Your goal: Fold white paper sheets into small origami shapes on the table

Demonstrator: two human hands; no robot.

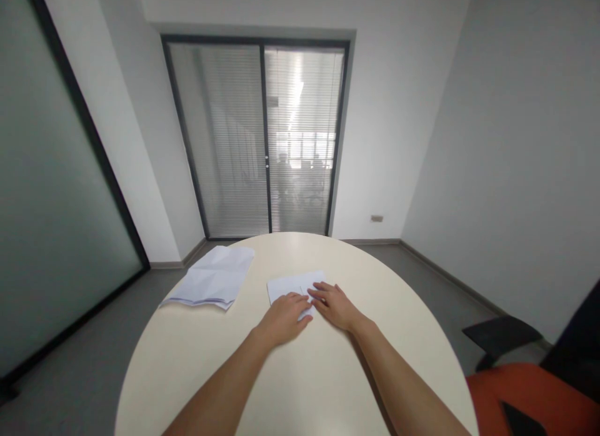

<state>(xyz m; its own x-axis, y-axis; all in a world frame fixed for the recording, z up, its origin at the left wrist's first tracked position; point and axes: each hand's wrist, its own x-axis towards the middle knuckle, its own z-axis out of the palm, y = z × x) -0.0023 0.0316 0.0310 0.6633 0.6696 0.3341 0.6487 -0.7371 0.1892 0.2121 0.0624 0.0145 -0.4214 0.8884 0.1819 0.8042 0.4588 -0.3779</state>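
A folded sheet of white paper (287,286) lies flat on the round table, partly hidden under both hands. My left hand (285,317) rests palm down on its near side, fingers stretched toward the right. On the paper's right part lies my right hand (335,305), its fingers extended and pointing left. The fingertips of both hands come close together near a crease or edge line in the paper. Neither hand grips the sheet; both press or lie on it.
The round cream table (300,386) fills the foreground. A stack of creased white sheets (213,277) lies at its left far side. An orange chair (529,392) with black armrests stands at the right. Behind the table are a glass partition with blinds (225,142) and white walls.
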